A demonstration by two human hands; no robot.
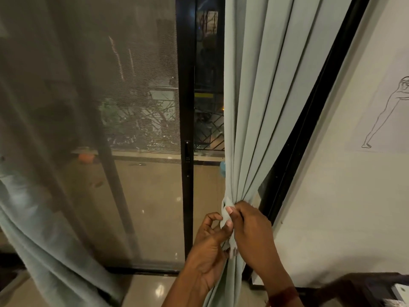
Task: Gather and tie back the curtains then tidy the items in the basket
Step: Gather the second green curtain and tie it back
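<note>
Dark glass and a black sliding door frame [187,129] back the gathered right curtain [250,107]. Both hands pinch the pale tieback strip [226,214] where the folds bunch: left hand [209,247] just below it, right hand [252,229] beside it, fingers closed on the strip. Keeping the pleats bunched above the grip while cinching would probably hold them tidy. No basket is visible.
</note>
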